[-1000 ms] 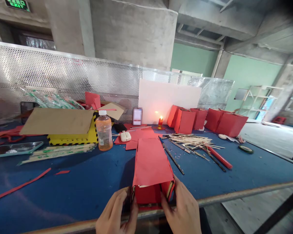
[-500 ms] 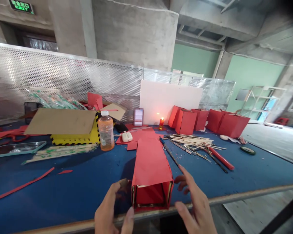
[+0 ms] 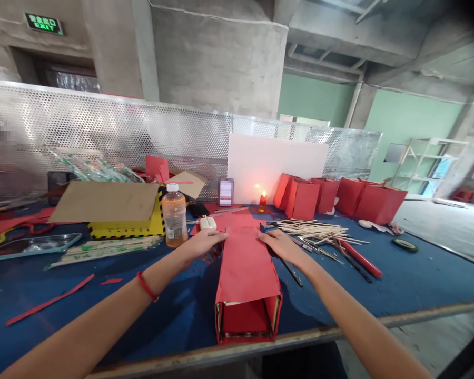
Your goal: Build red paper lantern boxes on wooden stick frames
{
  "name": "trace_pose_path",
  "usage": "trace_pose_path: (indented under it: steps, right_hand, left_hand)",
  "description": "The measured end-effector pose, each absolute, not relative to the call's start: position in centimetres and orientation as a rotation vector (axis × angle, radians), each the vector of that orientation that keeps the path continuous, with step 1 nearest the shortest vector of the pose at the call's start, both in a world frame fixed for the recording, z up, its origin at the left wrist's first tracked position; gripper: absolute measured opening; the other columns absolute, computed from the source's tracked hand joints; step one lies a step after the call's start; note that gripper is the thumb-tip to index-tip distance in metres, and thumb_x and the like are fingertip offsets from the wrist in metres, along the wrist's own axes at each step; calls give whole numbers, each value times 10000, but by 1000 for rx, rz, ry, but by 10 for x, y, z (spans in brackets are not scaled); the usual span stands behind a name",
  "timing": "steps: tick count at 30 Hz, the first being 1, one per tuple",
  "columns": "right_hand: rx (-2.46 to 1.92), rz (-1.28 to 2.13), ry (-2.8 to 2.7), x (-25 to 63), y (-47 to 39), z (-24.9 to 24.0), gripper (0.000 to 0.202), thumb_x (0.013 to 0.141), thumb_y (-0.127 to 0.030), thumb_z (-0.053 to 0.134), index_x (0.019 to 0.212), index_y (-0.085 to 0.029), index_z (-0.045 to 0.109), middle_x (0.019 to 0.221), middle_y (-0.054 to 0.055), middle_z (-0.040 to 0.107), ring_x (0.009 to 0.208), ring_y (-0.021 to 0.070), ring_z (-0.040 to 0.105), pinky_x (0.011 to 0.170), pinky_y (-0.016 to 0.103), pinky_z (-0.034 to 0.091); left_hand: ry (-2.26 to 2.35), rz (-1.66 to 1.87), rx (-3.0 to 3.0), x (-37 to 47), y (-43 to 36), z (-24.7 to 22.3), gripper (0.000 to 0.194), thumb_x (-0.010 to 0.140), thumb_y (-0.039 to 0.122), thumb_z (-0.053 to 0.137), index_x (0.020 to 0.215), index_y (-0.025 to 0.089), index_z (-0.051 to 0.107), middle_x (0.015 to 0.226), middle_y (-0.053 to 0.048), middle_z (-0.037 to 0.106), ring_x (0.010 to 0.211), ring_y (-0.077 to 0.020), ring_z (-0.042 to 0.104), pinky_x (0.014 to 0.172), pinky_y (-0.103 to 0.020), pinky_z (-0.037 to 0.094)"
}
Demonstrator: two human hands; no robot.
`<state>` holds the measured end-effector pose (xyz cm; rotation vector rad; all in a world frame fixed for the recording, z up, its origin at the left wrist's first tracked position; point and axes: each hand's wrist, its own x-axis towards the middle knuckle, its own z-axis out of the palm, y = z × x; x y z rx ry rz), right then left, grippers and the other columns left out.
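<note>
A long red paper box (image 3: 248, 266) lies on the blue table, its open end toward me at the front edge. My left hand (image 3: 205, 243), below a red wrist cord, has its fingers on the box's far left edge. On the far right edge rest the fingers of my right hand (image 3: 278, 243). Both hands hold the box between them at its far end. Red paper sheets (image 3: 240, 217) lie just beyond it. A white earphone case (image 3: 207, 223) is close to my left hand, and a dark stick (image 3: 292, 272) lies right of the box.
An orange drink bottle (image 3: 174, 218) stands left of the box. Behind are a yellow carton (image 3: 126, 227), a phone (image 3: 226, 192) and a lit red candle (image 3: 263, 201). Wooden sticks (image 3: 319, 229), a red tube (image 3: 361, 258) and several red paper boxes (image 3: 302, 200) lie or stand to the right.
Both hands have moved forward from beside the near open end to the box's far end and now touch its edges. The box has barely moved.
</note>
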<state>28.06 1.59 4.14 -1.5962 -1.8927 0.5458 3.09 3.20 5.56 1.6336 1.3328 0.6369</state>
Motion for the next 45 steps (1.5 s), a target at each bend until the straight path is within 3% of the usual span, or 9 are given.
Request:
trace_pose_path:
  steps: [7,11,15,19,23,29,34,38,45]
  right_hand:
    - [-1459,584,-1892,277,22,46,275,991,-410,620,1055,-145,659,973,25,674,784,168,661,691,324,568]
    - [-1297,450,-1874,276,10,61,319,1004,-436,576,855,-157,618,770,-24,594,647,129,576,613,278,490]
    - [-1123,275,-1839,273,-10,73,399,1010,-415,476,669,-212,440,637,-56,412,579,121,442,547,264,325]
    - [-998,66,-1746,271,-25,72,368,1006,-405,449,689,-238,363,632,-58,341,567,129,371,550,290,261]
    - [-872,-122,-1707,270,-31,53,304,995,-328,449,716,-253,357,615,-59,336,541,143,349,565,309,270]
    - [-731,-215,-1783,276,-33,15,151,859,-373,578,835,-247,499,750,35,565,672,228,538,624,356,408]
    - [-796,-57,-1745,282,-30,1,520,839,-564,666,1177,-210,491,1092,130,587,970,309,604,816,460,502]
    - [-860,235,-1753,279,-27,-2,1095,711,-741,749,1513,-235,201,1403,189,450,1308,356,487,1036,533,448]
    - [-872,680,-1782,281,-20,1,1436,636,-676,855,1583,-358,-177,1551,165,359,1412,328,423,1102,528,406]
  left_hand:
    - [1311,640,1612,42,35,72,320,979,364,630,1225,159,615,1196,-90,652,997,-225,670,845,-423,589]
    - [1253,814,1620,43,34,83,300,978,353,634,1203,154,624,1169,-85,660,972,-215,674,830,-411,591]
    - [1216,1247,1568,42,30,74,352,973,390,629,1240,162,597,1234,-98,627,1057,-249,644,901,-464,559]
    - [1088,1547,1460,43,20,56,713,882,474,701,1437,204,343,1425,-153,471,1324,-309,490,1069,-496,451]
    - [833,1492,1485,48,11,50,1104,694,550,819,1512,258,136,1409,-175,491,1307,-347,527,1044,-512,474]
    - [600,1446,1653,47,20,39,1292,615,386,914,1547,318,22,1487,-153,431,1411,-361,416,1174,-554,310]
    - [478,1317,1735,43,35,27,1387,617,424,929,1565,349,-80,1520,-161,406,1471,-377,328,1192,-576,258]
    - [397,1160,1760,42,33,30,1409,618,495,921,1573,363,-107,1459,-164,478,1375,-378,462,1133,-577,354]
    - [384,1053,1739,36,17,44,1331,663,474,897,1592,355,-49,1503,-159,453,1369,-353,483,1116,-493,401]
